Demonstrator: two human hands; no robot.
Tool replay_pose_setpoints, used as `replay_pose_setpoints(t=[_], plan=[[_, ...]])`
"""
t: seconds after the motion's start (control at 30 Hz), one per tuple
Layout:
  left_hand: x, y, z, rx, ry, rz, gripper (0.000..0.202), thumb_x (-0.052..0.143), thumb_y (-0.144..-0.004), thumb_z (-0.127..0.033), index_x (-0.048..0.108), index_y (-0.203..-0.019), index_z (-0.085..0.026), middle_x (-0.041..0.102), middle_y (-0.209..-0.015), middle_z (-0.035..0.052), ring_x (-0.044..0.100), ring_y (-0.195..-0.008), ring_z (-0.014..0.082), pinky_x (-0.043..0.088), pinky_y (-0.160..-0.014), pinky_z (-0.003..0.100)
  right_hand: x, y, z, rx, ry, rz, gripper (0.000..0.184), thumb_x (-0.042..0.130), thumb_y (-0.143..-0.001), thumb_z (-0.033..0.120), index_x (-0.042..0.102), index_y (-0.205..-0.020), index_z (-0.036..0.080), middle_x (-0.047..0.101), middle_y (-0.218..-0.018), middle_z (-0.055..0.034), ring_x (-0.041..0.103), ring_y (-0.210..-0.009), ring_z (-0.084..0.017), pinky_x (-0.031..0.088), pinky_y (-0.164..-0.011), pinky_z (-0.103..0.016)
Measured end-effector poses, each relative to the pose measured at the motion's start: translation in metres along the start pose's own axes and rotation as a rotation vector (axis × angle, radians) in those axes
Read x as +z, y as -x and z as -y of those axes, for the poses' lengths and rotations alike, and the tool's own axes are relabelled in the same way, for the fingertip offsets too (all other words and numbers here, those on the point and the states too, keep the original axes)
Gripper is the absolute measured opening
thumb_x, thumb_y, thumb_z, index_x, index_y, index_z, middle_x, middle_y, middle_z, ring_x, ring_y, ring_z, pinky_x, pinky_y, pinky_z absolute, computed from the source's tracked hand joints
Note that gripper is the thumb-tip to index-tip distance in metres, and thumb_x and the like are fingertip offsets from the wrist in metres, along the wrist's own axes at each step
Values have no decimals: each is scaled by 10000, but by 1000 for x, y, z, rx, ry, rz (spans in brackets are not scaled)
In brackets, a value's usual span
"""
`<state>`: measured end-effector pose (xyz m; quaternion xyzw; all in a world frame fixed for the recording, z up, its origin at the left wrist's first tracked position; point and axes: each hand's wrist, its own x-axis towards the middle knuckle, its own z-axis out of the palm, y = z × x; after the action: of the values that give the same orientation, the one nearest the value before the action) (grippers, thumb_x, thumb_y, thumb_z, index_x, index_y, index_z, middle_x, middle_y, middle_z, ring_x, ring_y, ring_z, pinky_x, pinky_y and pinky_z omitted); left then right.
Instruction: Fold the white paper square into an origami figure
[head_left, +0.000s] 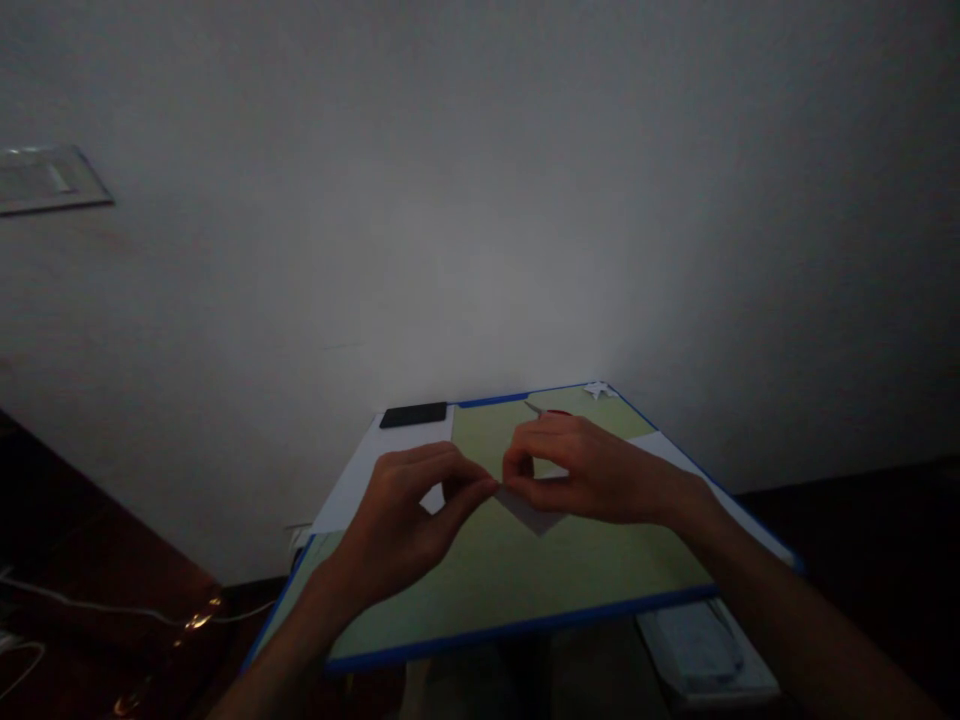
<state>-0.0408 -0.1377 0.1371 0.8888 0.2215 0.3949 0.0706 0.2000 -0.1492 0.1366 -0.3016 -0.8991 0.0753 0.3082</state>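
Note:
A small piece of white paper [536,518] is pinched between my two hands above the table, one pointed corner hanging down. My left hand [420,500] grips it with thumb and forefinger close to the centre. Right beside those fingertips, my right hand [562,465] pinches the same paper, thumb below and forefinger curled over. The paper's upper part is mostly hidden by my fingers. Just behind my right hand lies a pair of scissors [534,408], its blade tip and a bit of red handle showing.
The pale green table [480,600] has a blue rim and stands against a grey wall. A black phone-like slab [413,414] rests on white paper at the back left. A white star-shaped paper [599,390] lies at the far right corner. White sheets lie along both sides.

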Motion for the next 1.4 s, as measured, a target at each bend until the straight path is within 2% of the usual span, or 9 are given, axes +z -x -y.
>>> replay_pose_setpoints(t=[0.17,0.47,0.73,0.9,1.0,1.07,1.17,1.27,1.4], plan=[[-15,-1,-5,-132,4,-2,188,759,-909,-245,728,-730,-197,723,-649,-28,663,-573,119,491,-577,229,-12,14,-6,24,-138,82,58,675,-963,183,692,-908,194,735,-870,21,649,-796,-128,461,-809,-274],[-41,10,14,-269,103,-83,203,772,-873,-321,780,-691,-230,700,-570,5,605,-474,136,433,-412,215,-29,36,-15,17,-58,-8,164,618,-1016,237,705,-881,200,734,-821,8,641,-725,-127,471,-722,-265],[-44,26,28,-331,144,-64,182,793,-854,-328,781,-693,-244,709,-592,1,630,-486,140,474,-430,211,-32,46,-20,44,32,-71,169,591,-1001,195,661,-847,206,693,-808,17,623,-733,-128,452,-701,-263],[-59,28,35,-295,63,-175,214,740,-900,-371,727,-728,-245,707,-658,0,654,-561,159,516,-500,242,-37,44,-14,93,154,-82,129,637,-928,132,643,-827,211,701,-811,18,638,-746,-147,455,-740,-291],[-52,13,20,-130,-142,-167,98,773,-881,-330,766,-945,-256,773,-894,25,717,-824,209,582,-759,327,-30,28,2,95,316,34,123,680,-888,99,665,-833,208,711,-827,2,648,-770,-174,445,-777,-330],[-39,1,8,-17,-142,1,149,775,-887,-285,775,-1031,-248,790,-986,45,717,-939,229,563,-839,357,-22,15,15,35,439,87,126,691,-888,109,672,-803,199,704,-802,-13,640,-759,-193,423,-765,-353],[-16,-9,0,57,-114,161,74,772,-895,-241,793,-963,-219,787,-884,47,712,-854,213,531,-808,351,-11,2,29,-66,562,74,96,678,-905,140,680,-820,185,690,-781,-21,610,-720,-191,408,-767,-370],[0,-7,0,51,-106,166,102,722,-880,-147,788,-831,-208,765,-789,37,693,-761,190,492,-711,310,-4,1,35,-151,637,25,76,657,-921,160,668,-850,184,691,-812,-32,619,-762,-204,395,-765,-373],[5,5,-5,-29,-71,132,91,742,-782,-117,759,-743,-197,751,-734,6,666,-677,161,457,-666,285,2,7,38,-247,694,-10,100,636,-934,142,649,-845,185,675,-808,-31,610,-779,-216,391,-757,-376]])
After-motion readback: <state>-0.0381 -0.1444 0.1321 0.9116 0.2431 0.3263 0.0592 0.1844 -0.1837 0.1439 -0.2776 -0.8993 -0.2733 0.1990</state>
